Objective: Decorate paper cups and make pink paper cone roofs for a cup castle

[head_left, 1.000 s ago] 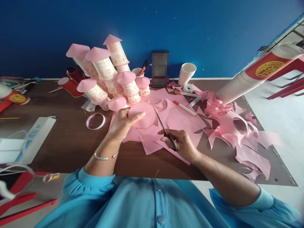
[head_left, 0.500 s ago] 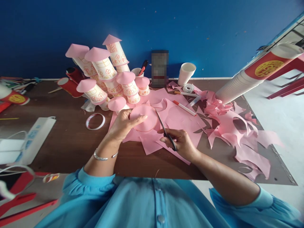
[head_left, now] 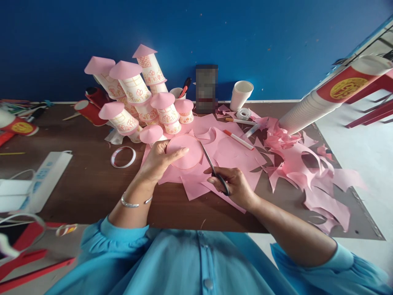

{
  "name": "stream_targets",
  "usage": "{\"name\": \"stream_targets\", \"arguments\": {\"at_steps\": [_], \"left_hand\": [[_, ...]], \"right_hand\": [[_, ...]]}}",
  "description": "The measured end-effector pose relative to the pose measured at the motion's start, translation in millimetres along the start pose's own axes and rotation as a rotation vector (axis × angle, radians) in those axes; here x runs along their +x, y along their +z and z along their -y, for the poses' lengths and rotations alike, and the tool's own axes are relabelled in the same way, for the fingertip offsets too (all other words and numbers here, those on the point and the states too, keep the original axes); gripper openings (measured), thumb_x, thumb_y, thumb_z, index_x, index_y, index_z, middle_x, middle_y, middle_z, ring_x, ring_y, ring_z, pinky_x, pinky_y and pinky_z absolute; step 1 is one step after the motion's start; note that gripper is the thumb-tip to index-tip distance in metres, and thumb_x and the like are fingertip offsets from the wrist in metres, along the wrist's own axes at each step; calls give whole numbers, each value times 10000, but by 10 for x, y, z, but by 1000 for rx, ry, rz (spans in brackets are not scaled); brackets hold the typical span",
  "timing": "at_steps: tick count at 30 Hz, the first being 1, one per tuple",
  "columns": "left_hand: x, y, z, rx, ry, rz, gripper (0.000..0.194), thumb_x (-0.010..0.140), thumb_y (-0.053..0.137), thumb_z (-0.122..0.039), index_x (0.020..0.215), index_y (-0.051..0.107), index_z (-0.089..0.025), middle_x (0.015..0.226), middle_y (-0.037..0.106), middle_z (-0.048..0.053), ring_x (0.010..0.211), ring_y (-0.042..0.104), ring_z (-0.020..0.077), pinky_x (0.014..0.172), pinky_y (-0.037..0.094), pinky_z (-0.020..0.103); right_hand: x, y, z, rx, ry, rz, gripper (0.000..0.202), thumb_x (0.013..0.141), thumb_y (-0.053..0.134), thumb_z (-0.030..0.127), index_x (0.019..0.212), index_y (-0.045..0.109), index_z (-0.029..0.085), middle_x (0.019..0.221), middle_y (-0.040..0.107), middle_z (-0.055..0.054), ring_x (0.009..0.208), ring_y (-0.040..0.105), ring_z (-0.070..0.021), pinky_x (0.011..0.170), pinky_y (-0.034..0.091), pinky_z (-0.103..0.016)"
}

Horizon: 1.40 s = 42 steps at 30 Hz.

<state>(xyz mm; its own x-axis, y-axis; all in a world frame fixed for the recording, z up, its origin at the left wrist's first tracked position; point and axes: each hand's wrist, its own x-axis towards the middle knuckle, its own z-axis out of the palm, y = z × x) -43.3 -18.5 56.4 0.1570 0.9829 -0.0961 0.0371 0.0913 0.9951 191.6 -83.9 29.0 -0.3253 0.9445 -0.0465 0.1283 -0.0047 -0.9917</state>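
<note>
Your left fingers [head_left: 179, 154] pinch the pink disc [head_left: 192, 152] near the desk's [head_left: 175, 205] front edge; tilting the scissors [head_left: 208, 157] could nick it.

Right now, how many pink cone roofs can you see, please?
7 cone roofs: three highest up, one at left front, two at right, one lowest, nearest the left hand. More may be hidden.

And it's 1 camera here, up on the person's head, looking forward and down: left hand [head_left: 159, 159] and right hand [head_left: 235, 184] near mid-view, table [head_left: 89, 180] spread close below, blue wall [head_left: 153, 24] facing us beyond, blue shirt [head_left: 175, 262] nearest, at the bottom!
</note>
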Motion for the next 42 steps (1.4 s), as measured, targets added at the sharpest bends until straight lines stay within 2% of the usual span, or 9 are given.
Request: {"name": "stream_targets", "arguments": {"at_steps": [13, 25, 30, 35, 38, 42], "left_hand": [[3, -5, 16, -12, 24, -35, 268, 740, 857, -375, 877, 771, -161, 840, 751, 35, 813, 680, 214, 791, 556, 322], [-6, 5, -20, -27, 23, -5, 250, 735, 861, -363, 830, 757, -157, 820, 739, 34, 781, 667, 203, 759, 547, 313], [-15, 63, -33, -14, 22, -55, 308, 735, 856, -435, 850, 774, -161, 838, 753, 52, 819, 685, 227, 771, 563, 332], [-16, 157, 27, -25, -9, -49, 336, 768, 825, -496, 840, 772, -172, 759, 707, 28, 761, 662, 201, 648, 570, 298], [1, 169, 78, -60, -50, -27, 355, 791, 806, -510, 768, 741, -162, 705, 666, 19, 659, 627, 162, 566, 557, 268], [1, 213, 112, -104, -101, 12, 439, 826, 748, -579, 730, 708, -153, 683, 659, 26, 558, 612, 147, 566, 574, 290]], "right_hand": [[2, -2, 26, -2, -30, 8, 400, 921, 678, 500, 948, 714, 103, 559, 361, 71, 513, 299, -75, 474, 258, -242], [12, -11, 59, 50, 44, 8, 517, 839, 744, 578, 1031, 745, 98, 567, 434, 50, 535, 378, -96, 505, 327, -258], [13, -6, 35, 67, 41, -41, 503, 821, 766, 580, 1034, 746, 125, 589, 479, 44, 537, 417, -96, 515, 362, -258], [37, -15, 0, 126, 52, -104, 466, 787, 815, 557, 1033, 734, 170, 672, 618, 16, 598, 520, -113, 574, 427, -265], [53, -20, -12, 164, 18, -169, 436, 789, 831, 509, 1071, 714, 198, 752, 667, 4, 654, 550, -125, 621, 458, -275], [72, -17, -22, 272, -16, -221, 453, 789, 844, 438, 1148, 668, 223, 928, 722, -30, 769, 594, -143, 669, 487, -275]]}}
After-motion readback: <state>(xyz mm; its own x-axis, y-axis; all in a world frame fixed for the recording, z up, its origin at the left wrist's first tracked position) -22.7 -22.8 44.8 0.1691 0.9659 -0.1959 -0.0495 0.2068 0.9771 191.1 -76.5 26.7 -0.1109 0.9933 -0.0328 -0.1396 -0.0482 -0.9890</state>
